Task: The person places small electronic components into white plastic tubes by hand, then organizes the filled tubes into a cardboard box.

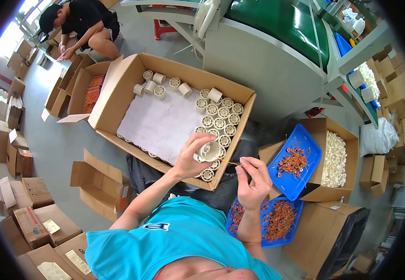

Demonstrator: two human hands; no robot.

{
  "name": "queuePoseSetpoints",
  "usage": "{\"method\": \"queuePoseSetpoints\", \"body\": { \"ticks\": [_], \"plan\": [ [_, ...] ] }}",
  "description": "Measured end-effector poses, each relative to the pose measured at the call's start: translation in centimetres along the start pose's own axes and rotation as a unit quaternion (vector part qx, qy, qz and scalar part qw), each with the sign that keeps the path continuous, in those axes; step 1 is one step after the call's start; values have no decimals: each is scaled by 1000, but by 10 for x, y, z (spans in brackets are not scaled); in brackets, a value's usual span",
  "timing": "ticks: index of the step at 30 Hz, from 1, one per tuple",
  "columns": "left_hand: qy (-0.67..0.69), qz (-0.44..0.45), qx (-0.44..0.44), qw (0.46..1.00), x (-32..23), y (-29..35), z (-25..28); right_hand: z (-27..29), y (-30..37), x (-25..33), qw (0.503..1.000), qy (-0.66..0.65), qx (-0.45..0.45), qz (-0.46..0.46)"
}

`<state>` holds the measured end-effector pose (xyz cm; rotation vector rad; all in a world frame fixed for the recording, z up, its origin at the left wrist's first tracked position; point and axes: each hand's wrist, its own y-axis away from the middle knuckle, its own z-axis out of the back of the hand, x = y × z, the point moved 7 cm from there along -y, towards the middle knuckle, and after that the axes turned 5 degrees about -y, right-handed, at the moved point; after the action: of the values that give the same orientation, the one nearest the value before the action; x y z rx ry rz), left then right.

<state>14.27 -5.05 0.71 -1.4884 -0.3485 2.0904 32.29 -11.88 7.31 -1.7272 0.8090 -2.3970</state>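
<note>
My left hand (pixel 190 157) is closed round a white plastic cup-shaped housing (pixel 210 150), its open mouth turned up toward me. In my right hand (pixel 254 183), thumb and fingertips pinch a thin red, yellow and dark wire lead (pixel 229 162). The lead's far end reaches into the housing, where its tip is hidden. Both hands are over the near right corner of a large open cardboard box (pixel 202 77). Similar white housings (pixel 224 112) stand in rows along the box's right side, and several lie loosely at its far end on a pale sheet (pixel 151 119).
To my right a blue tray (pixel 313 144) with red-ended wire leads rests tilted on a box of small white parts (pixel 334 161). A second blue tray (pixel 284 241) holds more leads. Beyond the box stands a green-topped machine (pixel 277 23). A co-worker (pixel 88 21) sits far left, among cartons.
</note>
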Motion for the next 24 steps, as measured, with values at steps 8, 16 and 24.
{"method": "queuePoseSetpoints", "body": {
  "ticks": [8,16,24],
  "plan": [
    [31,26,22,999,1,-2,-5,-12,1,-3,1000,-1,5,1],
    [20,14,20,999,-6,-7,-5,-12,-1,-2,999,27,22,27],
    [-8,-7,80,997,-5,0,-14,-21,-3,1,996,59,69,12]
  ]
}}
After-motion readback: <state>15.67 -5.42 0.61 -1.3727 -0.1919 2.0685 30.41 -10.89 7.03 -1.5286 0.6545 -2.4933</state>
